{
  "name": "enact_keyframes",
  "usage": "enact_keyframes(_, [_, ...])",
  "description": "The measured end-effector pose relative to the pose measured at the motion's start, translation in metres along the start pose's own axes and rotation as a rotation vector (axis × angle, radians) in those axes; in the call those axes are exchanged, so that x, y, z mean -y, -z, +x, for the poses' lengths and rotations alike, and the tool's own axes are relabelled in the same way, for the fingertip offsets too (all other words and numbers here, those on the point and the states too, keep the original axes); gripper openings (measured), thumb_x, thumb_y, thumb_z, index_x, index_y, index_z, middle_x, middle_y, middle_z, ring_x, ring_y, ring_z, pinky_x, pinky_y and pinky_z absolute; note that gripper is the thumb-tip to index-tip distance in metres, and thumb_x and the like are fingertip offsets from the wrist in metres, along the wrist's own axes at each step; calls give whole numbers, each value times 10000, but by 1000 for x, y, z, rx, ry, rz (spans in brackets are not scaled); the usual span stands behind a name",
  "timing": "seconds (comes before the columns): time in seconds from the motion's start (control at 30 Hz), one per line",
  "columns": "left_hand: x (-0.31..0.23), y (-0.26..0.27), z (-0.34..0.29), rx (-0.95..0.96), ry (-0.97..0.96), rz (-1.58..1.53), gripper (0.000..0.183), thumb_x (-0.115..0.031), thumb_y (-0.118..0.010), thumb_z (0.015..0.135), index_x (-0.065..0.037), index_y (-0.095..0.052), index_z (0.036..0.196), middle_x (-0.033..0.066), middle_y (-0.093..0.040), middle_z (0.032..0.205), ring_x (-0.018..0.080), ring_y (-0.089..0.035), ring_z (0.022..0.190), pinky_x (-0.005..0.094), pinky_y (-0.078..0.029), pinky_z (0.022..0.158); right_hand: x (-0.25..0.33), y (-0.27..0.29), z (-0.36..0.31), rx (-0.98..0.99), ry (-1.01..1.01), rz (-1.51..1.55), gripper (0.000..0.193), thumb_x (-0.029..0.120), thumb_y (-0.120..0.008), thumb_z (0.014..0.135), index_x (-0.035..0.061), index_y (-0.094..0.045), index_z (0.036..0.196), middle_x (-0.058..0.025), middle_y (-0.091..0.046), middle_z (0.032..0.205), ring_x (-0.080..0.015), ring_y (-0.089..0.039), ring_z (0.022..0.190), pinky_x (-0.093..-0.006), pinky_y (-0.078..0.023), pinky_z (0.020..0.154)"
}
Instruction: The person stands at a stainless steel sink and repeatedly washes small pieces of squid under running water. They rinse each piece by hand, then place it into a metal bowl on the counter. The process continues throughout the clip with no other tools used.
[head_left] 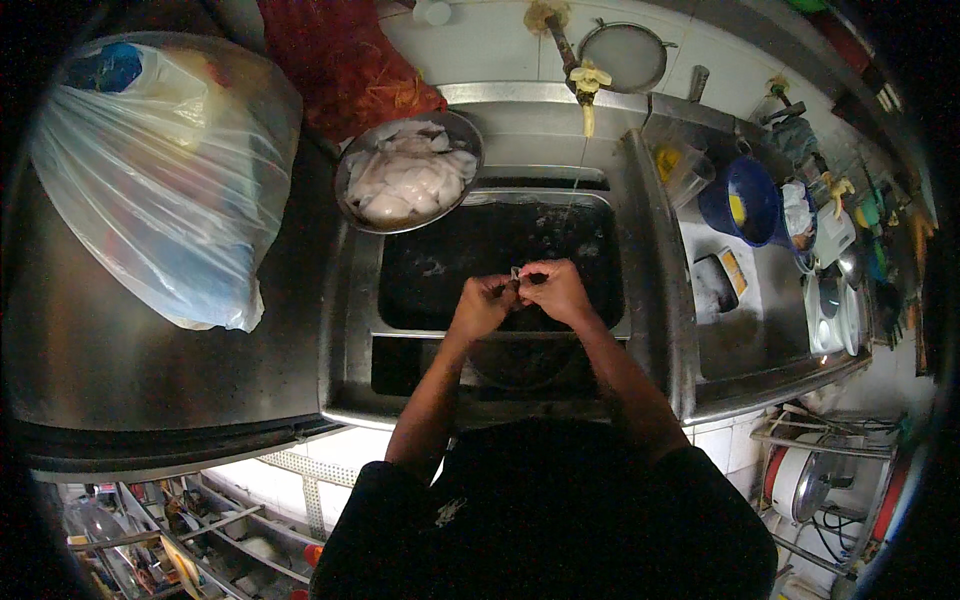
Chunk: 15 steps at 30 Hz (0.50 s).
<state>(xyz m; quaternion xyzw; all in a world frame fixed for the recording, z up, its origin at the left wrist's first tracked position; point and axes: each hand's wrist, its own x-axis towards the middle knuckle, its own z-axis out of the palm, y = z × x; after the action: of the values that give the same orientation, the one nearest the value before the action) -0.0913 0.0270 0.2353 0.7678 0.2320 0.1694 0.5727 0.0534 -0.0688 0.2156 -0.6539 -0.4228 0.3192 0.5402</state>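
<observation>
Both hands meet over a dark tray of water [420,300] set in the steel sink [650,300]. My left hand [483,306] is closed, fingertips pinched on a small pale piece [515,272]. My right hand [556,290] pinches the same piece from the other side; the fingers cover most of it, so its kind cannot be told. Beyond my left hand, a round metal bowl [385,230] is heaped with slick white pieces of what looks like squid [410,180]. From the tap [588,85], with yellow material around its outlet, a thin stream of water falls into the tray.
At left, a full clear plastic bag [180,190] sits on the steel counter [190,370], with a red mesh sack [340,65] behind the bowl. To the right, a second basin holds a blue bowl [735,205], a sponge [735,272] and dishes. A strainer [622,57] hangs on the wall.
</observation>
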Motion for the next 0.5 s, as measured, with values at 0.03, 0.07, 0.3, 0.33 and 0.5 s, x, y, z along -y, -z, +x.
enact_keyframes(0.03, [-3, 2, 0, 41, 47, 9, 157, -61, -561, 874, 28, -664, 952, 62, -684, 801, 83, -597, 689, 254, -496, 653, -3, 4, 1, 36, -12, 6, 162, 35, -684, 749, -40, -659, 890, -71, -650, 714, -107, -615, 635, -257, -505, 572])
enact_keyframes(0.07, [-5, 2, 0, 6, 51, -63, 148, -53, -573, 863, 25, -668, 945, 66, -684, 795, 83, -599, 677, 252, -497, 640, -5, 7, 2, 71, -24, 12, 203, 62, -698, 742, -25, -667, 923, -82, -667, 725, -118, -628, 633, -264, -508, 578])
enact_keyframes(0.3, [9, -11, -1, -169, -63, -121, 144, -16, -642, 812, 20, -681, 945, 75, -689, 786, 93, -620, 679, 239, -503, 607, 7, -2, -3, -36, -74, 173, 298, 147, -741, 783, -66, -642, 964, -101, -675, 748, -131, -643, 635, -267, -538, 569])
enact_keyframes(0.33, [11, -12, -1, -177, -41, -126, 149, -16, -648, 809, 21, -682, 949, 77, -689, 789, 95, -624, 688, 238, -504, 610, 6, -1, -2, -33, -99, 197, 303, 149, -744, 780, -75, -641, 958, -105, -677, 754, -136, -647, 638, -271, -541, 564])
enact_keyframes(0.5, [10, -15, -3, -217, -61, -101, 162, -17, -663, 801, 16, -684, 959, 81, -690, 794, 95, -620, 685, 247, -505, 603, 8, 5, 0, 41, -203, 247, 232, 84, -706, 807, -94, -637, 938, -133, -667, 792, -146, -650, 684, -273, -569, 600])
